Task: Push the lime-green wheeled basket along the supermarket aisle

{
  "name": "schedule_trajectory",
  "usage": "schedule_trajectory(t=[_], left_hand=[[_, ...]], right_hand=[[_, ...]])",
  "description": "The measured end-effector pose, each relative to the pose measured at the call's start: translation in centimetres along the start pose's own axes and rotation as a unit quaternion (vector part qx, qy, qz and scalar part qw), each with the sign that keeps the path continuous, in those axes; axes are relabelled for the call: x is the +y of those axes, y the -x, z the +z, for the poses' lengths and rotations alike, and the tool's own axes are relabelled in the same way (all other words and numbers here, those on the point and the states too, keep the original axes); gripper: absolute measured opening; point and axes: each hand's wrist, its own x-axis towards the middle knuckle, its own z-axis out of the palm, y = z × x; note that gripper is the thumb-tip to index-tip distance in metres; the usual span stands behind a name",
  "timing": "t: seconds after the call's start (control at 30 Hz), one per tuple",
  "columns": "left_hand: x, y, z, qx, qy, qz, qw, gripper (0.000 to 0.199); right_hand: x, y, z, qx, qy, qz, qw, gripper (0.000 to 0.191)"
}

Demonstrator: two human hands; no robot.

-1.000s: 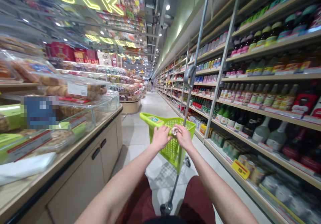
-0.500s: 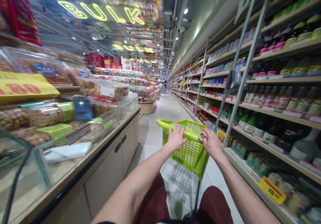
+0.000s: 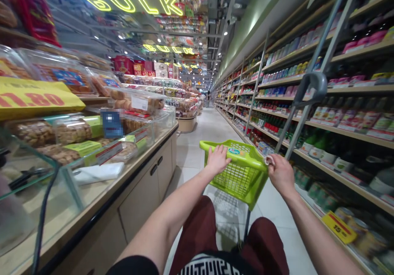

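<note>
A bright green plastic shopping cart [image 3: 235, 176] with a lattice basket stands just before my knees, and nothing shows inside it. My left hand [image 3: 218, 160] lies over the cart's rear rim, fingers curled on it, left of a small round label [image 3: 234, 151]. At the basket's right rear corner is my right hand [image 3: 281, 172], its fingers closed around something small and whitish [image 3: 269, 160] that I cannot make out.
On the left runs a counter [image 3: 143, 209] with glass panels, packed snacks and a yellow price sign [image 3: 33, 98]. Tall bottle shelves [image 3: 347, 133] line the right, with a grey ladder handle [image 3: 312, 88] in front. The tiled aisle [image 3: 209, 123] leads ahead; a distant person stands there.
My right hand has moved right, from the rim to the basket's corner. The cart's label, covered before, now shows beside my left hand. The ladder handle appears larger and nearer.
</note>
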Motion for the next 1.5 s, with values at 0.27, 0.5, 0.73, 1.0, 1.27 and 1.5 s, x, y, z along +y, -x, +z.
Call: schedule_trajectory(t=[0.27, 0.5, 0.73, 1.0, 1.27, 1.5], left_hand=[[2.1, 0.5, -0.4, 0.041, 0.003, 0.002, 0.999, 0.048], [1.6, 0.4, 0.0, 0.042, 0.022, 0.012, 0.999, 0.045], [3.5, 0.1, -1.3, 0.07, 0.103, -0.003, 0.992, 0.042], [6.3, -1.3, -3.0, -0.018, 0.184, 0.066, 0.981, 0.049], [8.4, -1.5, -1.6, 0.046, 0.107, 0.091, 0.989, 0.034], [2.2, -1.2, -1.6, 0.093, 0.08, -0.014, 0.992, 0.03]], right_hand=[[-5.8, 0.4, 1.8, -0.019, -0.072, -0.025, 0.997, 0.035], [-2.8, 0.4, -0.2, -0.034, -0.074, 0.014, 0.997, 0.036], [-6.6, -1.1, 1.8, -0.022, -0.146, 0.043, 0.988, 0.046], [-8.0, -1.2, 1.0, -0.083, -0.214, 0.011, 0.973, 0.053], [-3.8, 1.6, 0.3, -0.039, -0.072, 0.049, 0.995, 0.046], [-4.1, 2.7, 0.4, -0.056, -0.009, -0.008, 0.998, 0.046]])
